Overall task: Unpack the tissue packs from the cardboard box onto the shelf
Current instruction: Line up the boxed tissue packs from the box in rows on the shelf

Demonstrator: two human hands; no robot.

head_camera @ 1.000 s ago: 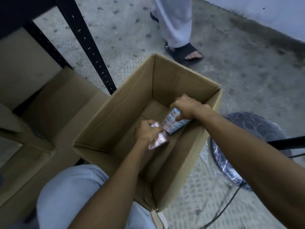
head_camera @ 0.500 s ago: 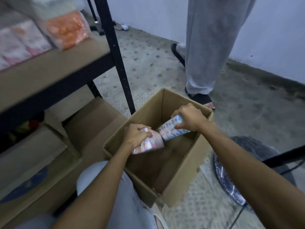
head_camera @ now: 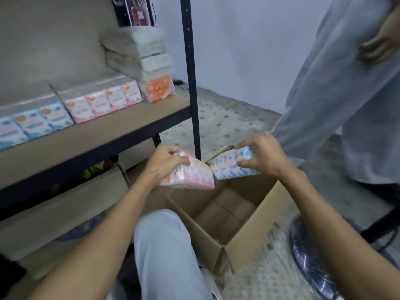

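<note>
Now we have a pink pack (head_camera: 190, 176) gripped in our left hand (head_camera: 164, 163) and a blue pack (head_camera: 231, 165) in our right hand (head_camera: 264, 156), both above the box (head_camera: 244, 239), so next we judge they go left onto the shelf (head_camera: 104, 135).

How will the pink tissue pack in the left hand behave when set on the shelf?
Probably light: the left hand lifts the pink tissue pack alone. Its glossy wrap may be slippery. Blocky shape should sit flat on the shelf, unlikely to roll.

Both arms outstretched, left hand (head_camera: 164, 163) and right hand (head_camera: 263, 156) raised — fingers curled tight
</note>
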